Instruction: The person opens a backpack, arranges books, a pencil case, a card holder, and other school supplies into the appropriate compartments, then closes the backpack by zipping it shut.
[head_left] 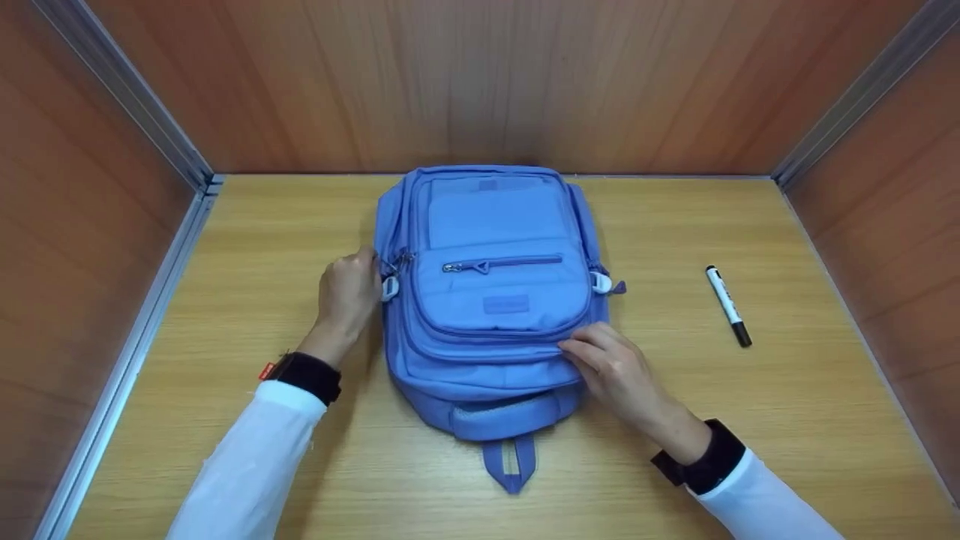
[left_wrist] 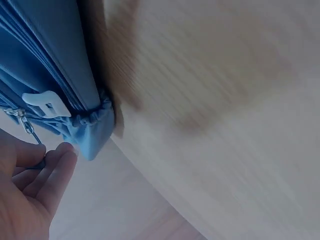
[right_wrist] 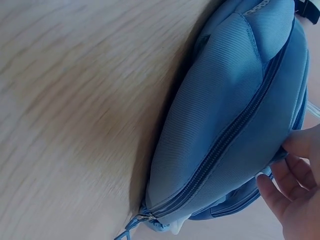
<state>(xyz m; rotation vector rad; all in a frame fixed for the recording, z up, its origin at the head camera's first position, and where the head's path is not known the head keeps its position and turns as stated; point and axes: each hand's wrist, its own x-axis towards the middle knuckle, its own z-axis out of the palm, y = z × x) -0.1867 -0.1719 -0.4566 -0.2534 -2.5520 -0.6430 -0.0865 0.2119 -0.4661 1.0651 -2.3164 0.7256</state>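
Observation:
A blue backpack [head_left: 499, 217] lies on its back on the table, its top handle [head_left: 502, 420] towards me and its front pockets facing up. At its left side my left hand [head_left: 351, 292] pinches a corded zipper pull [left_wrist: 36, 137] between thumb and fingers, beside a white buckle [left_wrist: 47, 104]. My right hand [head_left: 611, 367] is at the lower right of the front, thumb and fingertips pinching a small dark blue zipper pull [right_wrist: 280, 154] along a curved zip seam. The fingers partly hide this pull. Another zip [right_wrist: 220, 145] runs shut along the backpack's edge.
A white marker with a black cap [head_left: 725, 304] lies on the table [head_left: 667, 225] to the right of the backpack. Wooden panels [head_left: 495, 82] with metal edge strips enclose the table at the back and both sides.

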